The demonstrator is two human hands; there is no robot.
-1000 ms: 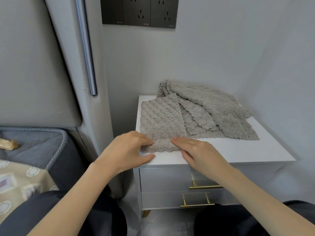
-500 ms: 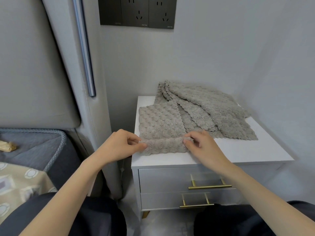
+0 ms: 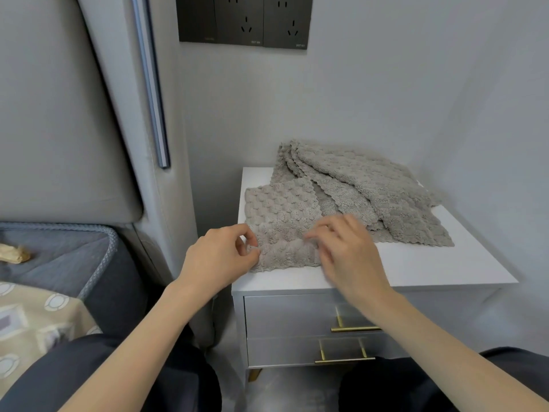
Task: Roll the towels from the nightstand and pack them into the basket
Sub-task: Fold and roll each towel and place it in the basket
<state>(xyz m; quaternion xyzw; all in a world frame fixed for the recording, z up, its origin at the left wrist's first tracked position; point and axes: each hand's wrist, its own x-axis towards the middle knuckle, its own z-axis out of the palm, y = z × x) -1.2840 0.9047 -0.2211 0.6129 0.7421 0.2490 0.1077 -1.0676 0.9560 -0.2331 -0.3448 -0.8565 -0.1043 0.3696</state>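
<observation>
A grey bubble-textured towel lies flat at the front left of the white nightstand top. Its near edge is turned over into a short roll. My left hand pinches the roll's left end. At the right end my right hand grips the roll with bent fingers, slightly blurred. Further grey towels lie fanned out in a loose pile behind and to the right, overlapping the flat towel's far edge. No basket is in view.
The nightstand has two grey drawers with brass handles below the top. A padded headboard and the bed's corner stand close on the left. A wall with dark sockets lies behind, another wall on the right.
Both hands have turned the towel's near edge over and pushed the roll farther away from me; the flat part of the towel is shorter. The pile behind has not moved.
</observation>
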